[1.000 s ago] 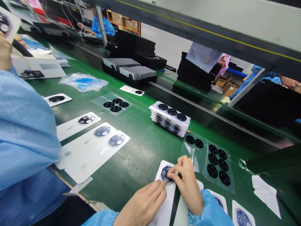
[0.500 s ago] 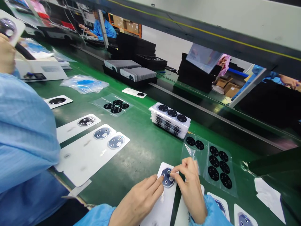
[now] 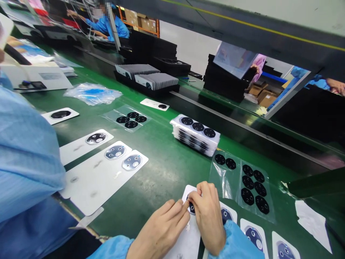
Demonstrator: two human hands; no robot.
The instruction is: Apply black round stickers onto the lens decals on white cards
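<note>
A white phone back panel [image 3: 183,240] with a dark camera-lens plate at its top end lies before me on the bench. Along its left side, my left hand [image 3: 163,226] rests with fingers stretched out, the fingertips touching beside the lens plate [image 3: 192,208]. My right hand [image 3: 208,216] is bent over that plate, thumb and fingertips pinched together near my left fingertips. Whatever is in the pinch, if anything, is hidden. Most of the lens plate is covered by my right hand. Further similar panels [image 3: 252,233] lie just right of my right hand.
A stack of white sheets with black discs [image 3: 195,138] stands ahead. Clear film with several black discs [image 3: 253,187] lies right of it. More panels [image 3: 107,176] lie to the left, beside a co-worker's blue sleeve [image 3: 27,144]. A torn white paper [image 3: 312,223] lies far right.
My right hand has shifted left and turned over the lens plate, now covering most of it. My left hand has stayed nearly in place. The view has tilted slightly.
</note>
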